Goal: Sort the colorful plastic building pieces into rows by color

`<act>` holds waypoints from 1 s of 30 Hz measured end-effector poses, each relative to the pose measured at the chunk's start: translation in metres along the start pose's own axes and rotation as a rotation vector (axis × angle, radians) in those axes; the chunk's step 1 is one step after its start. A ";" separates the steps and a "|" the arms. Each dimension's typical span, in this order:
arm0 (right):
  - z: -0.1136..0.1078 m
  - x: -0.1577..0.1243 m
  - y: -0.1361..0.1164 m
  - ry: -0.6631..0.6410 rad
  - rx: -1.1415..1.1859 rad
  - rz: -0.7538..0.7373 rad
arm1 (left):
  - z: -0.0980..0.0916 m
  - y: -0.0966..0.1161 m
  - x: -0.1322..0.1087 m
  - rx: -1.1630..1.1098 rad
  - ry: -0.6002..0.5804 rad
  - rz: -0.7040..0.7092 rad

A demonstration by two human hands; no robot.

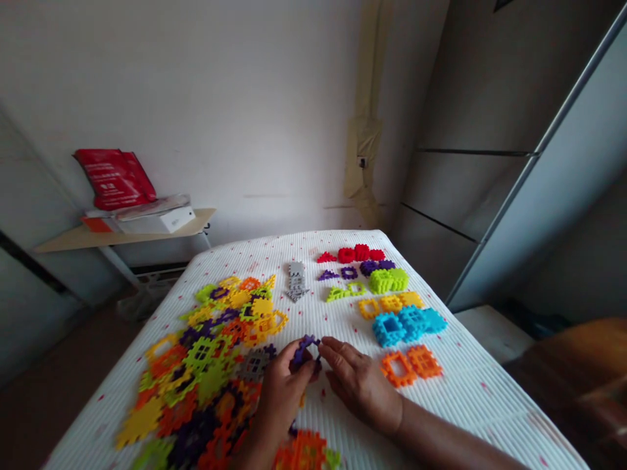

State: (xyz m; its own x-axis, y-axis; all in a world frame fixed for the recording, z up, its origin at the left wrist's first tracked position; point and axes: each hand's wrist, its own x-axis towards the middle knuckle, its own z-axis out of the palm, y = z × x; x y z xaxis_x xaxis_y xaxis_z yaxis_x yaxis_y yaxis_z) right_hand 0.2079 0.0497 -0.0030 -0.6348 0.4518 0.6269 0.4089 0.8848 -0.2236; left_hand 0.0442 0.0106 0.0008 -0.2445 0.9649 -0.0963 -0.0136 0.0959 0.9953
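Purple plastic interlocking piece (304, 352) pinched between both hands, over white ribbed cover (465, 398).
Left hand (280, 399), right hand (361, 385) press it together; mixed pieces heap (206, 372) just left, orange pieces (411, 365) right.

**Surface log: moulded plastic on ribbed cloth**

Purple tile (304, 352) and other interlocking tiles (392, 329): plastic, smooth, faintly glossy. Cover (470, 391): white ribbed cloth, matt. Bag (115, 179): glossy red plastic. Shelf (63, 243): matt, wood-toned.
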 end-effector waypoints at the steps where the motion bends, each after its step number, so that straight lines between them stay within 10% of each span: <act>1: -0.001 0.001 0.000 0.006 0.004 0.004 | -0.003 0.001 0.000 -0.028 -0.001 -0.025; 7: -0.011 0.005 0.002 -0.039 -0.017 -0.062 | -0.011 0.000 -0.004 -0.026 -0.083 -0.175; 21: -0.027 0.019 0.002 -0.374 0.152 -0.052 | -0.001 -0.001 -0.014 0.135 -0.156 0.034; 30: -0.067 0.107 0.129 -0.469 -0.336 0.313 | -0.023 -0.005 -0.001 -0.019 0.124 0.117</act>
State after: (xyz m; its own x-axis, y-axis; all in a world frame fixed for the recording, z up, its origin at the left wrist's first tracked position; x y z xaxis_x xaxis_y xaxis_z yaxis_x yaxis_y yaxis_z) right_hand 0.2368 0.2046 0.0849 -0.6399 0.7514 0.1612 0.7551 0.6537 -0.0498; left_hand 0.0221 0.0032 -0.0041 -0.3632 0.9315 0.0207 0.0036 -0.0208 0.9998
